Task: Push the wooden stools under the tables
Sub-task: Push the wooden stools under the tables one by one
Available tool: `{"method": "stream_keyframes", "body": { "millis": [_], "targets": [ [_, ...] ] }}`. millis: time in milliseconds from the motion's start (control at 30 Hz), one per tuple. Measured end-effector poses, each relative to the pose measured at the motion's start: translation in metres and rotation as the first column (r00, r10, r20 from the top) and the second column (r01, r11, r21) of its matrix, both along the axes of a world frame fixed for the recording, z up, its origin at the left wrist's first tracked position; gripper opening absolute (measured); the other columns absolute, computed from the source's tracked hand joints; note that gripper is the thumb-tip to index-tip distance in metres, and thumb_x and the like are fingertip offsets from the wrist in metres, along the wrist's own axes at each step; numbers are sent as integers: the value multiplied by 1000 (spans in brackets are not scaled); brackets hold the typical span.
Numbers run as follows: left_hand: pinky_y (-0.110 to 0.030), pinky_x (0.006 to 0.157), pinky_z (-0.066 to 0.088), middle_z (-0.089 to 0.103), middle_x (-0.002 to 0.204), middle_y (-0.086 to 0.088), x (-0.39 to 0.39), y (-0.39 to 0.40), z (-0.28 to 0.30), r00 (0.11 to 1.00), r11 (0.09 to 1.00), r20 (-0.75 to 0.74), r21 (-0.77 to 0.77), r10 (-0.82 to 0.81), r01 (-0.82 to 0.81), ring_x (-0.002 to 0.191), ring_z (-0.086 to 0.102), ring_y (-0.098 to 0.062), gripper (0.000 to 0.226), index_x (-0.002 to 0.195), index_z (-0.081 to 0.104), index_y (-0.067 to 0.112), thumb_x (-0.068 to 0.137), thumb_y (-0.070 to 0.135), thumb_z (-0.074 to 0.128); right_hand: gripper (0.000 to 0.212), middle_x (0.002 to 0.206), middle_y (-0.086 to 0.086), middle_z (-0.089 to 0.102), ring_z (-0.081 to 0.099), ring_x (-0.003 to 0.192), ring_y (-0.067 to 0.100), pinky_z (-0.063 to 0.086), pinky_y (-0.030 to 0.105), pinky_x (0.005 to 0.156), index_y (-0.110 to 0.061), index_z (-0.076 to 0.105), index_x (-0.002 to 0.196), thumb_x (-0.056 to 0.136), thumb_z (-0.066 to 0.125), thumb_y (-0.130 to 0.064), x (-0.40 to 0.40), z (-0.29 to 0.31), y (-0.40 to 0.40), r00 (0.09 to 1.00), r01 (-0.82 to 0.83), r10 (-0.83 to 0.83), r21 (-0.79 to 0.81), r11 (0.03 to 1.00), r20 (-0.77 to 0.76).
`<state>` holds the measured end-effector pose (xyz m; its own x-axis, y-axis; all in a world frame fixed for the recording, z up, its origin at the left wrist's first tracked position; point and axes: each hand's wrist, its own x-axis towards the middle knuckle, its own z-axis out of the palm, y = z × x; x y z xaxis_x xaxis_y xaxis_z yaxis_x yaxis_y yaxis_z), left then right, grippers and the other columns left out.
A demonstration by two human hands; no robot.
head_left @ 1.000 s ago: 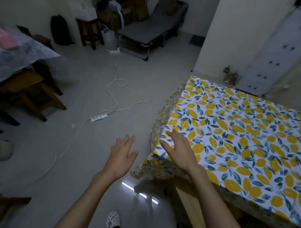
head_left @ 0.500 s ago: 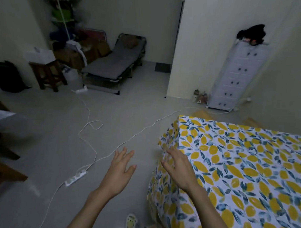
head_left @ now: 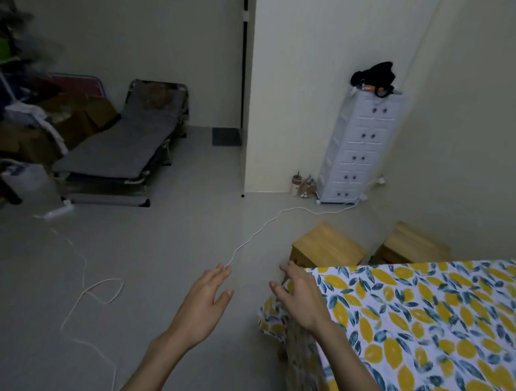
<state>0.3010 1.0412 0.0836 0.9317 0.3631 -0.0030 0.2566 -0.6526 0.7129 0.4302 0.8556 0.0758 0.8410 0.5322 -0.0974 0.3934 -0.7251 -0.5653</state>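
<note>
Two light wooden stools stand on the floor beyond the far edge of the table: the nearer stool [head_left: 328, 247] by the table's corner, the second stool [head_left: 413, 244] to its right. The table [head_left: 422, 318] wears a white cloth with yellow lemons and fills the lower right. My left hand [head_left: 203, 307] hovers over the floor with fingers spread, holding nothing. My right hand [head_left: 300, 296] reaches forward over the table's corner, fingers apart, a short way in front of the nearer stool and not touching it.
A white cable [head_left: 249, 239] runs across the grey floor from the wall to a loop [head_left: 101, 292] at left. A white drawer tower [head_left: 360, 152] stands against the wall behind the stools. A folding cot [head_left: 121, 149] and piled clutter [head_left: 25, 123] lie at the back left.
My view has swung right and up; the two stools behind the table have come into sight. Both hands stay spread out in front of me, the right now at the table's corner.
</note>
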Motion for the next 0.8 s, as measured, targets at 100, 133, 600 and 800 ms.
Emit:
{"method": "stream_keyframes", "body": {
  "millis": [100, 133, 600, 800],
  "targets": [
    [-22, 116, 9, 25, 156, 8, 67, 49, -9, 995, 995, -1, -11, -97, 97, 146, 14, -11, 52, 146, 32, 27, 97, 33, 48, 70, 153, 8, 38, 31, 141, 25, 26, 36, 115, -21, 43, 143, 86, 39, -61, 53, -7, 36, 996, 81, -81, -9, 997, 27],
    [-22, 116, 9, 24, 156, 8, 90, 67, -12, 991, 991, -3, -12, -133, 133, 146, 14, -10, 52, 146, 32, 27, 97, 33, 47, 71, 153, 7, 38, 31, 141, 25, 27, 37, 114, -22, 42, 143, 85, 38, -62, 72, -11, 48, 993, 116, -116, -3, 993, 35],
    [-18, 112, 8, 23, 156, 9, 416, 183, 12, 777, 776, -41, 47, -628, 629, 146, 14, -10, 54, 148, 27, 26, 98, 34, 44, 55, 158, 5, 29, 21, 145, 23, 17, 36, 118, -25, 40, 144, 95, 48, -49, 283, -4, 135, 812, 581, -581, 12, 814, 62],
    [-28, 119, 12, 19, 159, 7, 574, 178, -1, 603, 576, -80, 218, -794, 788, 147, 10, -12, 55, 149, 22, 27, 98, 37, 42, 57, 156, 3, 32, 23, 145, 20, 21, 37, 118, -22, 39, 145, 96, 47, -49, 391, -15, 128, 700, 711, -710, 22, 703, 71]
  ]
}}
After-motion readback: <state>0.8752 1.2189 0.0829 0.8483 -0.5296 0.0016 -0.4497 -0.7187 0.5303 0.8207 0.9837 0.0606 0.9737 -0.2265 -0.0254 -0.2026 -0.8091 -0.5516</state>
